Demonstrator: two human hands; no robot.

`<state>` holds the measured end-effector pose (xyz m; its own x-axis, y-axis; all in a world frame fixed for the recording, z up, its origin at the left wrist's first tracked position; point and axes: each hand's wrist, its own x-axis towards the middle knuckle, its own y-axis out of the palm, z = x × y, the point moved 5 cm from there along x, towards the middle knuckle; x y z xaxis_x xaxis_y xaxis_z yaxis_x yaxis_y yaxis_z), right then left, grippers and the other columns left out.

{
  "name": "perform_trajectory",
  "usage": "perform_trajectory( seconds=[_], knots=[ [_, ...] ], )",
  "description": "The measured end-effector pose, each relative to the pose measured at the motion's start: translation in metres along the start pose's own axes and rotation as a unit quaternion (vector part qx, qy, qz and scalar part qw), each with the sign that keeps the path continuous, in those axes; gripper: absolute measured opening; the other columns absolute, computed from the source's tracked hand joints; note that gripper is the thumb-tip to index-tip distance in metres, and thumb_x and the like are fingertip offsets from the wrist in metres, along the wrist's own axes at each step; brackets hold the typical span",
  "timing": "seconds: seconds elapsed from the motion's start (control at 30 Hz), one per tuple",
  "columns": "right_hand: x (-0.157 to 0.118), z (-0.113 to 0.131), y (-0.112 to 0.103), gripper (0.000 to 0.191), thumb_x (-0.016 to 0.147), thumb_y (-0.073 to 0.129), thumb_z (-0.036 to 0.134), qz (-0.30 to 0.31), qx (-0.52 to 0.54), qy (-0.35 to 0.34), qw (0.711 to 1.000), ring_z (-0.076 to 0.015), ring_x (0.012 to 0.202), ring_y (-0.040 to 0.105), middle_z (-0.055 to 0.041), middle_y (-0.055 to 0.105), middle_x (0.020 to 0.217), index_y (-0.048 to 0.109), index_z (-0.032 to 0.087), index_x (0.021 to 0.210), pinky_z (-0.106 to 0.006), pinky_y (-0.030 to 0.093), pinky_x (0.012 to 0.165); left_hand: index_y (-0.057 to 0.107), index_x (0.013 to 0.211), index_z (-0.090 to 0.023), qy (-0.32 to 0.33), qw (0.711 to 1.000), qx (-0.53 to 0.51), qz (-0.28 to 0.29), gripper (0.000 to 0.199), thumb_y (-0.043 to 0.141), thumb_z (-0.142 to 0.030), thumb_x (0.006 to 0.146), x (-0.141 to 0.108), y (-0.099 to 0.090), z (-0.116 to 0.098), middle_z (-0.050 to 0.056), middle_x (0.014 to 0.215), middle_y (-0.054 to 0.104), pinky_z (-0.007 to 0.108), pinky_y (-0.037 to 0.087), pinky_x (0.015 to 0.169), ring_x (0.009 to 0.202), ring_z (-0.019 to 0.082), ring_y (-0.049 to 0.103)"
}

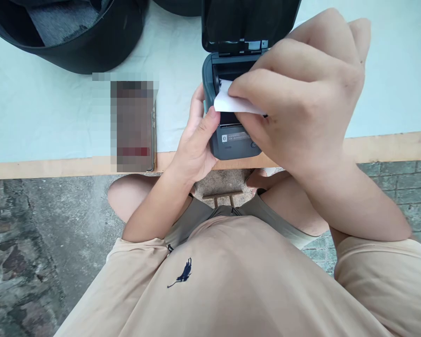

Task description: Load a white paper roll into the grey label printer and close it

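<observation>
Writing, as seen from where I stand: the front panel of the dark grey device [236, 149] carries a label strip [240, 136], its left end a white square with what looks like a Bluetooth symbol; the tiny characters beside it cannot be read. No brand name is legible. A dark blue motif marks the beige shirt [231, 281].

Left hand [200, 145]: curled around the device's left side, thumb at the rim, close to the paper's corner.

Right hand [312, 89]: thumb and forefinger closed narrowly on the white paper [236, 100], held over the device's open compartment.

Device: at the near edge of the cloth-covered table [175, 56], black lid [245, 23] raised; whether it rests there cannot be told. A pixelated object [133, 124] lies to its left, below an open black case [115, 42] containing grey fabric
</observation>
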<state>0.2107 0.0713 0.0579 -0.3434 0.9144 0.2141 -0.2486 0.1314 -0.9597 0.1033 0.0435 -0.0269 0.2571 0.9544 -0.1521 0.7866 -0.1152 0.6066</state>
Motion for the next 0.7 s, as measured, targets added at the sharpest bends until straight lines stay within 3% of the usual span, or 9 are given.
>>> perform_trajectory(
  seconds=[0.17,0.23,0.33,0.4,0.5,0.57,0.7],
  knots=[
    [-0.012,0.002,0.004,0.029,0.09,0.041,0.045,0.001,0.101,-0.143,0.984,-0.0221,0.108,0.054,0.0059,0.067,0.091,0.066,0.031,0.084,-0.05,0.034,0.093,0.054,0.116,-0.029,-0.034,0.994,-0.099,0.021,0.046,0.03,-0.056,0.088,0.0,0.006,-0.003,0.0,0.111,0.064,0.042,0.054,0.097,0.131,0.027,0.047],
    [-0.017,0.0,0.006,0.022,0.087,0.046,0.045,-0.027,0.107,-0.195,0.975,-0.023,0.113,0.053,0.007,0.066,0.099,0.063,0.034,0.094,-0.05,0.034,0.093,0.054,0.118,-0.027,-0.03,0.994,-0.096,0.046,0.042,0.038,-0.051,0.087,0.002,0.003,-0.001,0.0,0.11,0.065,0.044,0.053,0.098,0.133,0.03,0.045],
    [-0.024,-0.001,0.006,0.023,0.086,0.05,0.042,-0.082,0.113,-0.266,0.954,-0.0225,0.115,0.054,0.0043,0.065,0.102,0.06,0.032,0.104,-0.049,0.04,0.093,0.048,0.124,-0.035,-0.007,0.996,-0.069,0.055,0.042,0.056,-0.038,0.083,0.004,-0.005,0.002,-0.004,0.113,0.066,0.043,0.05,0.103,0.136,0.029,0.041],
    [-0.024,-0.007,0.003,0.022,0.088,0.047,0.036,-0.136,0.175,-0.227,0.948,-0.0188,0.11,0.055,0.0017,0.064,0.1,0.061,0.028,0.103,-0.043,0.044,0.094,0.046,0.124,-0.039,0.0,0.998,-0.039,0.044,0.047,0.061,-0.035,0.08,0.005,-0.009,0.004,-0.006,0.119,0.064,0.043,0.05,0.103,0.136,0.028,0.041],
    [-0.023,-0.025,0.004,0.023,0.09,0.043,0.033,-0.204,0.291,-0.025,0.935,-0.0125,0.096,0.055,-0.0025,0.057,0.103,0.058,0.023,0.105,-0.03,0.048,0.079,0.045,0.125,-0.038,-0.023,1.0,0.018,0.007,0.054,0.065,-0.038,0.074,0.003,-0.014,0.005,-0.002,0.116,0.065,0.045,0.05,0.103,0.134,0.03,0.044],
    [-0.024,-0.03,0.012,0.031,0.087,0.048,0.037,-0.165,0.348,0.062,0.921,-0.0108,0.092,0.052,-0.0047,0.05,0.114,0.05,0.022,0.114,-0.025,0.046,0.067,0.045,0.125,-0.037,-0.032,0.999,0.037,-0.002,0.057,0.066,-0.041,0.072,0.002,-0.014,0.006,0.0,0.112,0.067,0.046,0.047,0.104,0.132,0.03,0.046],
    [-0.025,-0.023,0.034,0.062,0.079,0.058,0.044,-0.004,0.39,0.07,0.918,-0.012,0.102,0.053,-0.0052,0.044,0.133,0.032,0.024,0.131,-0.022,0.049,0.066,0.044,0.125,-0.038,0.017,0.999,0.044,-0.001,0.067,0.074,-0.044,0.066,0.004,-0.015,0.005,-0.003,0.114,0.066,0.044,0.046,0.102,0.129,0.029,0.048]
  ],
)
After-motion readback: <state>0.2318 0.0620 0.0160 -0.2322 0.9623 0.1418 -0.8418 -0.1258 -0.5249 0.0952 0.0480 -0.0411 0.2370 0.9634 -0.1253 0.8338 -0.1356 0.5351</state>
